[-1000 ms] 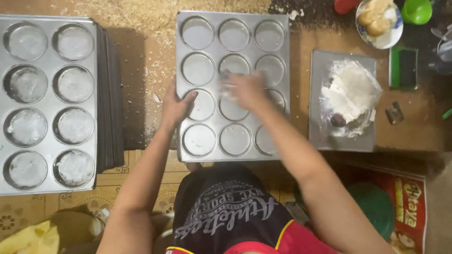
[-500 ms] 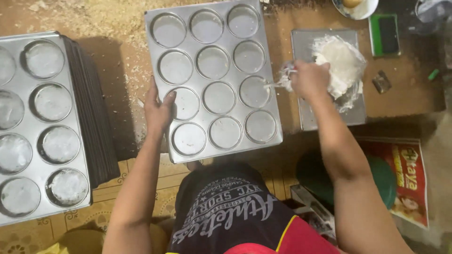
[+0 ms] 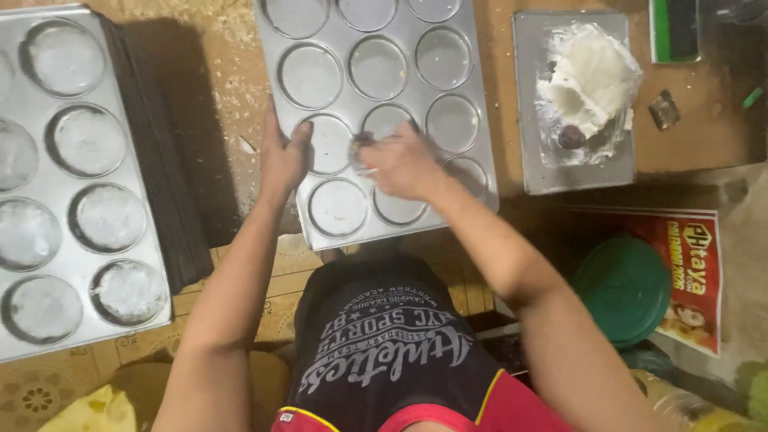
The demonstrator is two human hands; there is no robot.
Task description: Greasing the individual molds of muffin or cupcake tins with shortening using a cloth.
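Muffin tray (image 3: 480,120): L hand (image 3: 284,160) grips edge, R hand (image 3: 400,164) rubs cup w/ wad.

I see my right hand (image 3: 400,164) has left the white fat pile (image 3: 588,80) and come back onto the muffin tray (image 3: 480,120), now rubbing a lower middle cup.
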